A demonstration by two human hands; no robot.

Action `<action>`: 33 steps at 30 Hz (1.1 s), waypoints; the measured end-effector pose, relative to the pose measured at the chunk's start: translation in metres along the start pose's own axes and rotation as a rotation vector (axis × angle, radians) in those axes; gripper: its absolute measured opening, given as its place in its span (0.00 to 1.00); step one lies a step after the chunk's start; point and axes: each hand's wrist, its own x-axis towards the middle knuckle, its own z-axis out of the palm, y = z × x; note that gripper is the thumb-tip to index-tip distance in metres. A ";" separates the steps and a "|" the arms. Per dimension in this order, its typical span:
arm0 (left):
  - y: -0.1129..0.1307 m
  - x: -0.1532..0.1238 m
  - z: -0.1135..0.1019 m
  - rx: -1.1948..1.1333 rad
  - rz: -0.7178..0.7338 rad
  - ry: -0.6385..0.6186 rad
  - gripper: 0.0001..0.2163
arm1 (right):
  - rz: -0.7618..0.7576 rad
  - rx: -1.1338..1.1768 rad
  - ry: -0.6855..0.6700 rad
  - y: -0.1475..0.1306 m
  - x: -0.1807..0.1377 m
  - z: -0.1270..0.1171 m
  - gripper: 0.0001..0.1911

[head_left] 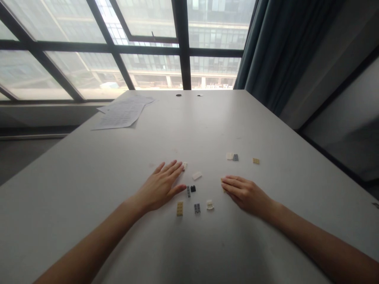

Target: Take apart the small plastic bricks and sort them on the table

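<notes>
My left hand [162, 186] lies flat on the table with its fingers spread. Its fingertips reach a small white toy brick [185, 165], and its thumb tip is beside a narrow grey brick [188, 191]. A black brick [193, 188] sits just right of that one. My right hand [245, 192] has its fingers together over a tan brick [222, 180], most of which they hide. Between the hands is a smooth white piece [197, 175]. Nearer to me are another tan brick [180, 208], a dark grey brick [197, 208] and a white piece with studs [210, 205].
Beyond my right hand, a white brick [229, 156] touches a grey one [235, 157], and a tan brick [256, 161] lies farther right. Printed papers [121, 114] rest at the far left of the white table [189, 130]. Two small round items lie at its far edge, before the window.
</notes>
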 end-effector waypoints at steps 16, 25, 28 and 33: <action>0.126 0.099 0.015 -0.130 0.359 0.036 0.33 | 0.370 -0.136 0.059 0.045 -0.075 -0.036 0.14; 0.103 0.077 -0.006 -0.141 0.294 0.116 0.34 | 0.374 -0.131 0.084 0.046 -0.072 -0.036 0.14; 0.062 0.040 -0.016 -0.120 0.171 0.089 0.30 | 0.375 -0.142 0.129 0.044 -0.071 -0.036 0.14; 0.030 -0.001 -0.012 -0.083 0.136 -0.053 0.28 | 0.347 -0.131 0.194 0.040 -0.068 -0.033 0.14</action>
